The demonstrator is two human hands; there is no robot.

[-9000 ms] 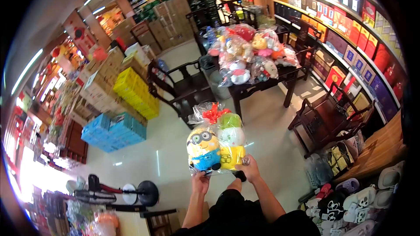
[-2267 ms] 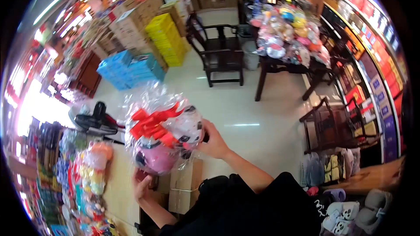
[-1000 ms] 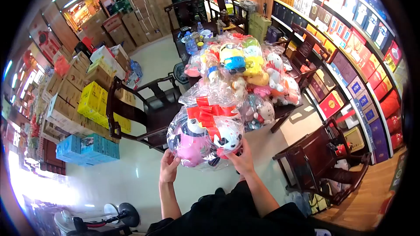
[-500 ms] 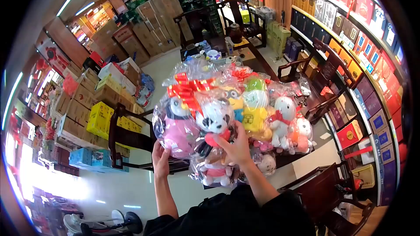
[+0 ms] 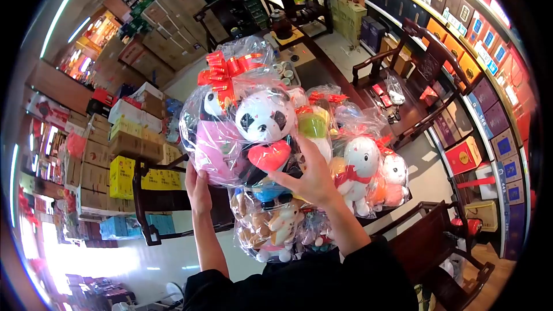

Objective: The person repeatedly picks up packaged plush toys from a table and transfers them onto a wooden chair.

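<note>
Panda bundle (image 5: 265, 116), wrapped and red-ribboned, is clamped between the left grip (image 5: 199, 190) and right grip (image 5: 312, 174).

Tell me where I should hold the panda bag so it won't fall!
Grip the panda bag low, from both sides, like the left hand and right hand here. It's plump there, while the bow sits by loose wrap, which might tear.
</note>
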